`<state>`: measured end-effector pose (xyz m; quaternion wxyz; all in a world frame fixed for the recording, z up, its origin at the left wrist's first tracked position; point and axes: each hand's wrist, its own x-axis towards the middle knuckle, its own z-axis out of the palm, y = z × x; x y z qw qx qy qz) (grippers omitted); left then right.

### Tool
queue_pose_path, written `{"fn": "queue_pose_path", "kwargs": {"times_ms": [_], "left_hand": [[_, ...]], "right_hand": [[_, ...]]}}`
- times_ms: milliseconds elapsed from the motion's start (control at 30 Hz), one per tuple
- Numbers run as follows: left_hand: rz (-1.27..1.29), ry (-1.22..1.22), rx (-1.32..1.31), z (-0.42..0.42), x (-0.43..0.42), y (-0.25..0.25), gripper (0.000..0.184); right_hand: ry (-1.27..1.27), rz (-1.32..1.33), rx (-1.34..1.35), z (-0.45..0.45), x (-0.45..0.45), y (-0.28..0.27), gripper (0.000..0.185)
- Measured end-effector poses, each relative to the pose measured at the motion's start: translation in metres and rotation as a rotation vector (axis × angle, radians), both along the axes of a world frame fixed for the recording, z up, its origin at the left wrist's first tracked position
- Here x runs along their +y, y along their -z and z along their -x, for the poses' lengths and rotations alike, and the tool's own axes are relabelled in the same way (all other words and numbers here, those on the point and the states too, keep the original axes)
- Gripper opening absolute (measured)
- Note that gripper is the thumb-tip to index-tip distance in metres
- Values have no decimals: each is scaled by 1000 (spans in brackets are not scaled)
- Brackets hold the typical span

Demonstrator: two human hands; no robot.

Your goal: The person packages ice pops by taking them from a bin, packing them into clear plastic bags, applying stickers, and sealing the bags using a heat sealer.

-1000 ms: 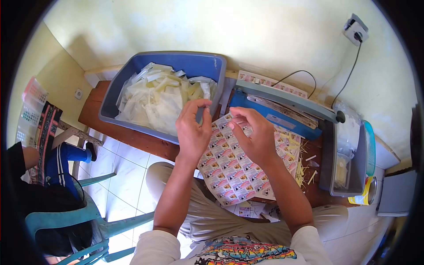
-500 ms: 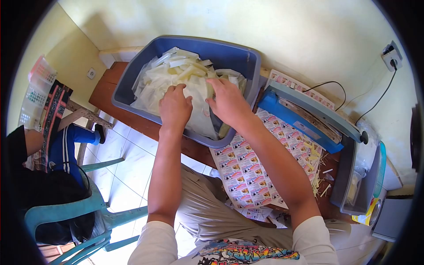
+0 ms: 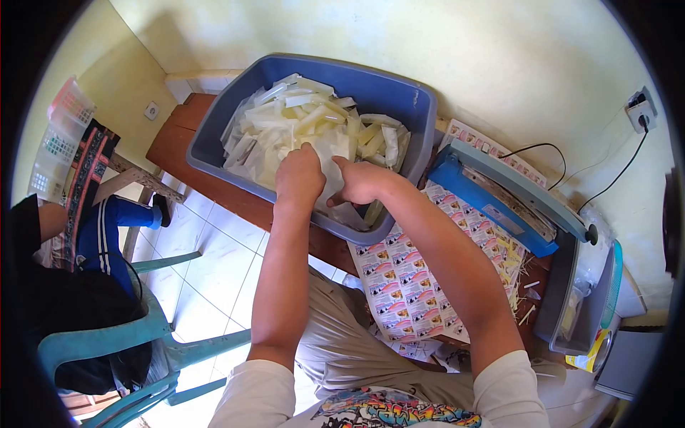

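Note:
A dark blue-grey plastic tub [image 3: 426, 135] holds a heap of translucent and pale-yellow plastic packets [image 3: 303, 110]. Over its near side, my left hand [image 3: 300, 178] is closed on one edge of a thin, cloudy plastic bag [image 3: 332, 158]. My right hand [image 3: 362, 183] grips the same bag from the other side, thumb and fingers pinched together. Part of the bag is hidden by the hands, and its contents, if any, cannot be made out.
Right of the tub stands a blue impulse sealer [image 3: 492, 207] on printed label sheets [image 3: 407, 292]. Thin offcuts [image 3: 524, 289] lie beside a grey bin [image 3: 556, 307]. A cord runs to the wall socket [image 3: 641, 110]. At left, a person [image 3: 93, 307] sits on a green chair [image 3: 107, 332].
Both hands have moved down and closer together, toward the tub's near rim. Their fingers, spread over the heap before, are closed on a plastic bag. The view has shifted slightly.

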<state>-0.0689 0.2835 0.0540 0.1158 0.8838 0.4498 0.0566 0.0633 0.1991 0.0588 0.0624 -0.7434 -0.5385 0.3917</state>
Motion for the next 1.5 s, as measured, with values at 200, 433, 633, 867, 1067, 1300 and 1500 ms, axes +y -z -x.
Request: {"fn": "queue_pose_path", "kwargs": {"times_ms": [200, 433, 633, 867, 1067, 1300, 1500], "left_hand": [[48, 46, -352, 9, 13, 14, 56], [100, 3, -728, 8, -2, -10, 52], [416, 30, -1235, -14, -20, -23, 47], [531, 62, -1391, -21, -30, -25, 45], [602, 134, -1350, -16, -28, -14, 40], [301, -73, -1221, -25, -18, 2, 67], [653, -59, -1304, -21, -30, -23, 91]], "right_hand": [[192, -235, 35, -4, -1, 11, 105], [326, -547, 191, -3, -5, 9, 86], [431, -818, 475, 1, -14, -8, 74], [419, -980, 577, -1, -14, -7, 78], [501, -1019, 525, -2, -16, -5, 82], [594, -1083, 477, -5, -14, 3, 51], [599, -1118, 534, -11, -13, 9, 42]]}}
